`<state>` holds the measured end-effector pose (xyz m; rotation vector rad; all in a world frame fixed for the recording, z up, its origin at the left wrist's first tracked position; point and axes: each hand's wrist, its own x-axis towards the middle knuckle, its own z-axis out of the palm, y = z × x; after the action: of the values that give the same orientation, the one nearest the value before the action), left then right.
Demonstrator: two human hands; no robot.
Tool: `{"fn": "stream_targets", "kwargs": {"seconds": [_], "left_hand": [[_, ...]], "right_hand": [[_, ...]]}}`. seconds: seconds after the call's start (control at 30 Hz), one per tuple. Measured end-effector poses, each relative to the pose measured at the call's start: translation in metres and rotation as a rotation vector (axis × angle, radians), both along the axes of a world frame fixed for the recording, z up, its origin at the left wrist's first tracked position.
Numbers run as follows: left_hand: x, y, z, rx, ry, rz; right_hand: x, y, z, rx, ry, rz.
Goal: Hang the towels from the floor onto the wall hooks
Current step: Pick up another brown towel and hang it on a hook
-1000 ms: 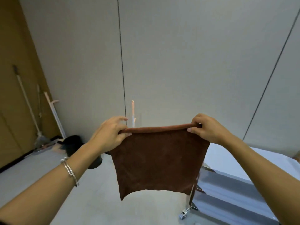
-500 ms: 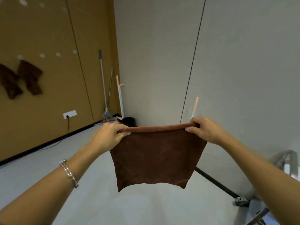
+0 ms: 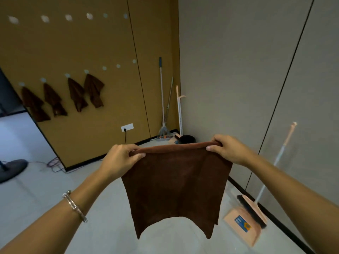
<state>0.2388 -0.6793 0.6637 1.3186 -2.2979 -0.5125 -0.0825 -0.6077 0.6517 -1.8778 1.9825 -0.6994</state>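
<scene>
Mustard-coloured wall panelling [image 3: 73,43] meets a grey wall [image 3: 238,70] at a corner, above a pale floor [image 3: 36,198]. Two rows of round wall hooks [image 3: 104,68] run across the mustard panel. Four brown towels [image 3: 93,90] hang side by side from the lower row, with bare hooks to their right. A fifth brown towel [image 3: 176,184] is held up in mid-air, well apart from the hooks and clear of the floor. The left hand [image 3: 121,158] pinches its top left corner and the right hand [image 3: 229,149] pinches the top right, so the upper edge is stretched between them and the cloth hangs down. A silver bracelet [image 3: 74,206] circles the left wrist. A mop [image 3: 162,107] leans in the corner, and a peach dustpan [image 3: 242,224] with a broom [image 3: 251,209] stands by the grey wall.
</scene>
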Motion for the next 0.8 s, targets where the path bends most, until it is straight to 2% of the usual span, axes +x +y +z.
{"fn": "stream_targets", "kwargs": {"seconds": [0.17, 0.27, 0.63, 0.8], "left_hand": [[-0.025, -0.027, -0.005, 0.034, 0.06, 0.064], [-0.02, -0.037, -0.009, 0.063, 0.091, 0.116], [0.055, -0.098, -0.025, 0.044, 0.164, 0.358], [0.088, -0.165, -0.042, 0.016, 0.181, 0.374]], "right_hand": [[-0.032, -0.061, -0.005, -0.064, -0.097, 0.097], [-0.03, -0.098, -0.014, -0.029, -0.147, 0.182], [0.048, -0.233, -0.031, 0.097, -0.082, 0.447], [0.078, -0.3, -0.034, 0.086, -0.059, 0.456]]}}
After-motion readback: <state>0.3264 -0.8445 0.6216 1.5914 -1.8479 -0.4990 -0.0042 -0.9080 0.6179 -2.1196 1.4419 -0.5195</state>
